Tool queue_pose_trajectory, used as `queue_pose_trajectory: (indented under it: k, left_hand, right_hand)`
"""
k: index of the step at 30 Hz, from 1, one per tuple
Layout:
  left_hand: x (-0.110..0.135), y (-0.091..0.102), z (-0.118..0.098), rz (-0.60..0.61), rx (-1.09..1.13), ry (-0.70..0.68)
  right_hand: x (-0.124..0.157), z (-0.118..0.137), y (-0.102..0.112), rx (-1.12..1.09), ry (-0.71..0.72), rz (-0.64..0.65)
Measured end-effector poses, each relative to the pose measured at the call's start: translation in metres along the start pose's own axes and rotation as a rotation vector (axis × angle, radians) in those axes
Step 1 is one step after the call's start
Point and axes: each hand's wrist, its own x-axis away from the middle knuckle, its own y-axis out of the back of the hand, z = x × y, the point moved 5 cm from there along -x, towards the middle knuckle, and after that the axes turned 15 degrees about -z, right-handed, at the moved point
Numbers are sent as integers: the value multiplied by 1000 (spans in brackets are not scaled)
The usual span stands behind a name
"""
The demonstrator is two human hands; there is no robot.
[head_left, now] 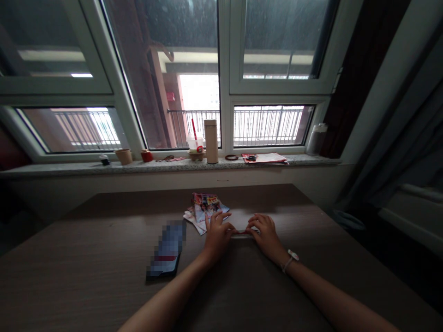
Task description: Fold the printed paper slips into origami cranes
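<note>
My left hand [217, 236] and my right hand [266, 233] face each other above the middle of the table. Pinched between their fingertips is a thin flat piece with a reddish edge [241, 232], seen almost edge-on; its kind cannot be made out. Each hand grips one end, fingers closed and bent. Just beyond my left hand lies a loose pile of colourful printed paper items [206, 206], partly covered by its fingers. To the left of my left forearm rests a phone [165, 256], its screen blurred out.
Under my arms spreads a dark brown table [86, 258]. On the windowsill [166, 167] behind it stand a tan thermos [211, 142], a plastic cup with a red straw [195, 143], a paper cup [123, 157], a red jar [146, 156], some papers [268, 158] and a grey bottle [316, 139].
</note>
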Motion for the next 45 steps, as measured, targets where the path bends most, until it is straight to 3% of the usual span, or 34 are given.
queue_pose_trajectory:
  k: [12,20,29,31,37,45]
  left_hand:
    - [-2,0,3,-46,19,55]
    - [-1,3,1,-75,29,34]
    - [-1,12,0,-192,133,122]
    - [0,11,-2,-162,151,172]
    - [10,-9,-12,94,217,260]
    - [14,-17,-11,112,205,265]
  right_hand:
    - [-1,2,-2,35,-41,-18]
    - [-1,12,3,-26,38,6]
    - [-2,-11,-1,-116,-89,-124]
    - [-2,-17,-1,-145,-152,-152]
    - [-3,-18,2,-220,-239,-192]
    - [-2,-14,-3,-403,-309,-137]
